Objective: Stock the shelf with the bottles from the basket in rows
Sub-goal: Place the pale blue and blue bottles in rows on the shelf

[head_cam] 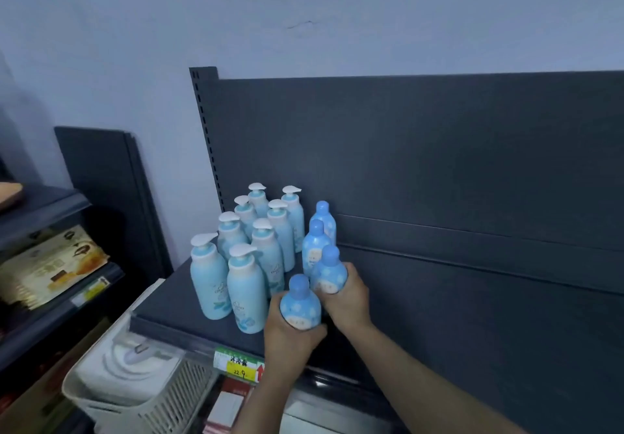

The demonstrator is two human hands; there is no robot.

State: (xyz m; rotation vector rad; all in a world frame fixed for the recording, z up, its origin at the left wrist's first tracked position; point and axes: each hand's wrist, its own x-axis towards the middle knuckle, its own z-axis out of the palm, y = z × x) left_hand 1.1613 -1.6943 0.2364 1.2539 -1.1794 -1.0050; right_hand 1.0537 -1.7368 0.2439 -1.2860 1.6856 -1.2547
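On the dark shelf (439, 315) stand several pale blue pump bottles (243, 295) in two rows at the left. Right of them runs a row of blue round-capped bottles (315, 248) reaching back to the rear panel. My left hand (290, 339) grips the frontmost blue bottle (300, 305) near the shelf's front edge. My right hand (346, 295) grips the blue bottle behind it (329, 269). Both bottles are upright. The white basket (148, 400) sits below the shelf at the lower left.
A price tag (240, 364) hangs on the shelf's front rail. To the left is another shelving unit with packaged goods (50, 264). A dark spare panel (101, 190) leans on the wall. The shelf's right part is bare dark surface.
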